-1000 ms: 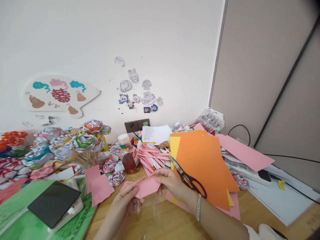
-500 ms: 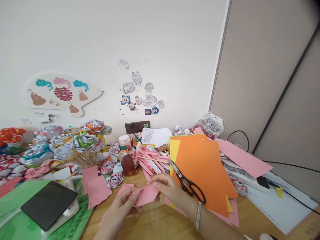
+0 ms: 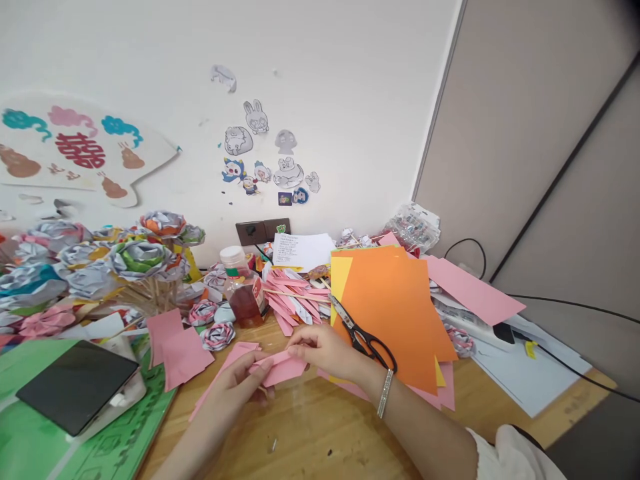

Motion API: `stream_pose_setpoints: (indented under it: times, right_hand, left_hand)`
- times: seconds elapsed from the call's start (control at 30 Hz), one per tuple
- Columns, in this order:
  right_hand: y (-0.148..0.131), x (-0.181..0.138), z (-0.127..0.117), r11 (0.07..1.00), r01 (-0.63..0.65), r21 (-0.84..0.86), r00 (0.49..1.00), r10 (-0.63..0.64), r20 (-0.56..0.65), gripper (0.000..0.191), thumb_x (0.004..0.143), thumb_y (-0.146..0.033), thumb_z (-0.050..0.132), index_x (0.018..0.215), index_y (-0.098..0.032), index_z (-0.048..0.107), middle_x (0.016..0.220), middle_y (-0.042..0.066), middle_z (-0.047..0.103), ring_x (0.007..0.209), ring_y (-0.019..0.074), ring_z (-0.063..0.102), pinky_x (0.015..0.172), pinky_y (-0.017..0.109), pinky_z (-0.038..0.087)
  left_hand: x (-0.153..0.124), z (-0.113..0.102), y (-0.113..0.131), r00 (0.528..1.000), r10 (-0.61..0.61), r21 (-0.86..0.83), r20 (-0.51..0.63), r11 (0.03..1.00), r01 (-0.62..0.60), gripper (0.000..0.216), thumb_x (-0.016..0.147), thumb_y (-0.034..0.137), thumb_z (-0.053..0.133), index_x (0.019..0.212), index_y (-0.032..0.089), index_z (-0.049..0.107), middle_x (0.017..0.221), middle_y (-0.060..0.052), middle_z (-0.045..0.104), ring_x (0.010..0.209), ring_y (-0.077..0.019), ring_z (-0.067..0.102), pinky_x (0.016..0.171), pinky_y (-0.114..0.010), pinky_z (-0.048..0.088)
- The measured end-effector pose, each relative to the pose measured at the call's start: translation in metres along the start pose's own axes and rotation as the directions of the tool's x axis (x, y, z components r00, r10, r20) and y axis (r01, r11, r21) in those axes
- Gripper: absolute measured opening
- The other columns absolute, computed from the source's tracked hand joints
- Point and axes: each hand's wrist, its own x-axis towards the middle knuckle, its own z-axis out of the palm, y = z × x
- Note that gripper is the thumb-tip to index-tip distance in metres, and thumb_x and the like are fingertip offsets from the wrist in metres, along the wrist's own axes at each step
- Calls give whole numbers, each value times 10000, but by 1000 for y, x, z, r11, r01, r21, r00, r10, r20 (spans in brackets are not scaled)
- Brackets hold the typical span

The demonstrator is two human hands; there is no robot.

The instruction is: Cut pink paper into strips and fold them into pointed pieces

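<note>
Since this pink paper (image 3: 284, 373) looks light and easily creased, my left grip (image 3: 243, 379) and right grip (image 3: 323, 348) pinch opposite ends.

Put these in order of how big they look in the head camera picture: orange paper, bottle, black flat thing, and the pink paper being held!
In the head view, largest first:
1. Orange paper
2. Black flat thing
3. Bottle
4. Held pink paper, partly covered

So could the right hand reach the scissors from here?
Probably yes: the scissors lie largely uncovered atop the orange paper, beside the right hand, though that hand holds pink paper.
</note>
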Motion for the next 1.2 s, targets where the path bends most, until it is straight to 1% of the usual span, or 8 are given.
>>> stream_pose_setpoints:
  times: [0.17, 0.33, 0.6, 0.8, 0.93, 1.03, 1.13, 1.2]
  right_hand:
    - [-2, -2, 0, 995, 45, -90, 999, -47, -27, 133, 770, -258, 538, 770, -152, 617, 684, -10, 546, 611, 89, 491, 534, 175, 366]
    - [-5, -4, 1, 988, 68, -142, 997, -73, -33, 116, 777, -247, 540, 778, -161, 618, 736, -6, 571, 660, 96, 505, 571, 181, 367]
    - [-6, -1, 3, 965, 88, -249, 994, -101, -39, 95, 772, -217, 556, 775, -160, 632, 726, -3, 583, 671, 101, 511, 588, 189, 369]
    - [-8, 0, 3, 943, 71, -325, 996, -87, -36, 86, 765, -207, 564, 766, -163, 638, 724, 1, 588, 696, 109, 517, 608, 199, 371]
    - [-4, 0, 4, 962, 48, -268, 997, -62, -44, 98, 768, -220, 558, 771, -157, 634, 705, -3, 576, 639, 94, 509, 559, 186, 370]
    - [-1, 0, 4, 983, 14, -184, 999, -22, -42, 101, 769, -231, 551, 776, -160, 622, 673, -12, 558, 588, 84, 504, 515, 176, 370]
    - [1, 0, 2, 998, -48, -35, 998, 47, -29, 116, 778, -248, 534, 796, -158, 605, 639, -21, 531, 538, 74, 500, 477, 164, 378]
    - [0, 0, -1, 998, -64, 11, 997, 65, -41, 117, 774, -250, 535, 791, -152, 598, 620, -24, 515, 522, 70, 498, 460, 158, 381]
  left_hand:
    - [-1, -1, 6, 999, -43, 38, -1, 998, 43, 358, 632, 529, 576, 713, 181, 567, 541, 10, 589, 528, -131, 552, 324, -163, 214]
    - [-3, 0, 11, 997, -79, 64, -1, 995, 79, 372, 613, 531, 591, 720, 174, 577, 540, 6, 602, 554, -139, 558, 338, -170, 222]
    - [-7, 4, 13, 998, -58, 99, -21, 993, 60, 344, 610, 518, 574, 703, 189, 603, 523, 13, 617, 540, -143, 546, 356, -190, 231]
    - [1, -1, 6, 995, -57, 108, 86, 993, 47, 358, 612, 538, 591, 648, 182, 576, 514, 6, 609, 503, -118, 507, 349, -182, 210]
    - [2, -3, 4, 988, -70, 63, 134, 996, 62, 360, 625, 536, 595, 643, 177, 576, 516, 3, 601, 477, -98, 481, 336, -171, 190]
    - [3, -4, 2, 986, -85, -2, 142, 996, 86, 362, 614, 519, 622, 730, 177, 590, 532, 5, 600, 470, -96, 486, 323, -163, 173]
    - [6, -7, -1, 983, -105, -44, 154, 993, 113, 390, 638, 526, 599, 817, 180, 587, 541, 5, 600, 482, -116, 512, 308, -158, 177]
    - [8, -9, 0, 981, -89, -47, 173, 994, 98, 379, 666, 513, 579, 863, 190, 579, 551, 7, 605, 515, -132, 542, 315, -158, 231]
